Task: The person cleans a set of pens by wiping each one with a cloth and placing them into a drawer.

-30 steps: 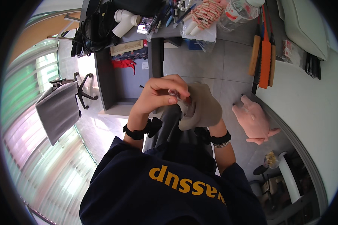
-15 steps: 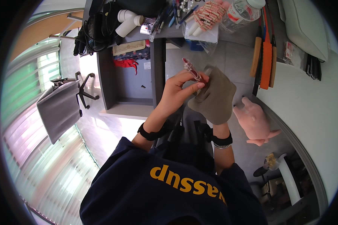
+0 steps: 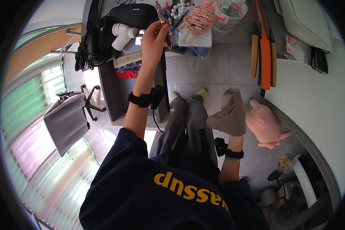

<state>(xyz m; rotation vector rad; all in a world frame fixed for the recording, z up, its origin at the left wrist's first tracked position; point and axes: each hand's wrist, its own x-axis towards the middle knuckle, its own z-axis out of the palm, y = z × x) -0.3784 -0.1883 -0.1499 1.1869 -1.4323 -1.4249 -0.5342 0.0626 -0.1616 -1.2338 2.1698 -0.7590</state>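
My left hand reaches out over the desk's near edge, thumb and fingers closed on a slim red pen with decorated, shiny parts. Several other pens lie on the desk beside that hand. At the right, a taupe soft pouch hangs over the end of my right arm, its top folded and partly gaping. It covers my right hand, so only the right wrist shows below it and the fingers are hidden. The pouch moves with this arm and appears held by it.
On the desk are a black case, white pipe-shaped piece, pink beaded bundle, clear plastic jar and several rackets. A drawer stands open below. A pink pig plush lies at right.
My left hand has moved away from the pouch, up and left to the desk, carrying the red pen. The pouch and my right arm have shifted down and slightly right.
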